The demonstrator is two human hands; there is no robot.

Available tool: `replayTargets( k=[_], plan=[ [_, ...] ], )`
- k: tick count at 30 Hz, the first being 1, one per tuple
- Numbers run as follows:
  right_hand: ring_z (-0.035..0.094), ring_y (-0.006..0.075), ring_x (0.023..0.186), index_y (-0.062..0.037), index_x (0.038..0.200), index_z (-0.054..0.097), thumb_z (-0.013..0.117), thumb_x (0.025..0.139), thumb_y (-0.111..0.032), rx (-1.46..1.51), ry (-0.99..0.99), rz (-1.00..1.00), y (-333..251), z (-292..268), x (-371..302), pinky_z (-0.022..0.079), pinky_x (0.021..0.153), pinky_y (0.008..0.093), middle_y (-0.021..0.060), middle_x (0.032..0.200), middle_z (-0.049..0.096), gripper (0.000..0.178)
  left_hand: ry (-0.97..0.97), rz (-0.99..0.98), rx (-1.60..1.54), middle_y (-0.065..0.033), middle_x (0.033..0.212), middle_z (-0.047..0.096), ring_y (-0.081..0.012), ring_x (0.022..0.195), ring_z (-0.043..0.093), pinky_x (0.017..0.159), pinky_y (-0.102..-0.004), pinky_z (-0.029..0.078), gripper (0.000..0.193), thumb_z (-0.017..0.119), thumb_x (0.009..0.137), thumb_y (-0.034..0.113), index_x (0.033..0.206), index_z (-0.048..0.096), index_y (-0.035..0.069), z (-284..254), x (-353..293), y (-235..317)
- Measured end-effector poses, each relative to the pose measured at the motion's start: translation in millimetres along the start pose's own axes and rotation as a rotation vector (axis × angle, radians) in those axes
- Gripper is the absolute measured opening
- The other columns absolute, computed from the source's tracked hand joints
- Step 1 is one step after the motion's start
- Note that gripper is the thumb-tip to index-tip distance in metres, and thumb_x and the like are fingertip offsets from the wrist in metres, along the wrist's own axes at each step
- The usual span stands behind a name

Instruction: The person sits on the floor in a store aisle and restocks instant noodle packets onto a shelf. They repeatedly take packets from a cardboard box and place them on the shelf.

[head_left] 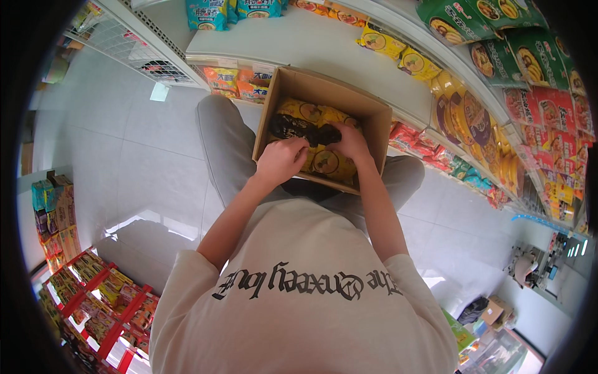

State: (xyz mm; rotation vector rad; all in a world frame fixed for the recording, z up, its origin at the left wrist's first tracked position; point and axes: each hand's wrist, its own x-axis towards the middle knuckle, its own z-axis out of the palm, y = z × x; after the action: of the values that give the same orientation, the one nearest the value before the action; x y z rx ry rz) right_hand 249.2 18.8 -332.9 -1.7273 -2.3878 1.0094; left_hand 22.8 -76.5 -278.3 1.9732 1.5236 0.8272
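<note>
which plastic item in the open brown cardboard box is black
The crinkled black plastic piece touched by the right hand; the printed plastic packets around it are yellow.

An open-topped brown cardboard box [339,87], rectangular and slightly skewed, sits just above the centre of the view. Inside lie plump yellow plastic packets [325,163] with round printed pictures, packed flat side up across the bottom. Over them stretches a glossy black crumpled length of thin material [293,126] with pale markings, bunched and narrowed toward its right end.
</note>
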Motion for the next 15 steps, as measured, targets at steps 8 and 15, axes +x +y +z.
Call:
replayTargets(
  k=[8,15],
  plan=[
    [0.067,0.0368,0.105,-0.0121,0.126,0.069,0.079,0.074,-0.013,0.215,0.036,-0.014,34,6,10,0.054,0.091,0.0428,0.0202,0.112,0.070,0.053,-0.050,-0.020,0.005,-0.0109,0.084,0.070,-0.0327,0.072,0.068,0.063,-0.0424,0.054,0.007,0.065,0.086,0.011,0.093,0.067,0.008,0,5,4],
    [0.067,0.0331,0.104,-0.0114,0.106,0.076,0.078,0.078,-0.017,-0.141,0.176,0.184,14,10,9,0.056,0.087,0.0460,0.0158,0.105,0.073,0.029,-0.061,-0.024,0.000,-0.0109,0.083,0.070,-0.0328,0.071,0.067,0.063,-0.0429,0.054,0.007,0.065,0.086,0.011,0.092,0.066,0.008,-1,5,4]
  ],
)
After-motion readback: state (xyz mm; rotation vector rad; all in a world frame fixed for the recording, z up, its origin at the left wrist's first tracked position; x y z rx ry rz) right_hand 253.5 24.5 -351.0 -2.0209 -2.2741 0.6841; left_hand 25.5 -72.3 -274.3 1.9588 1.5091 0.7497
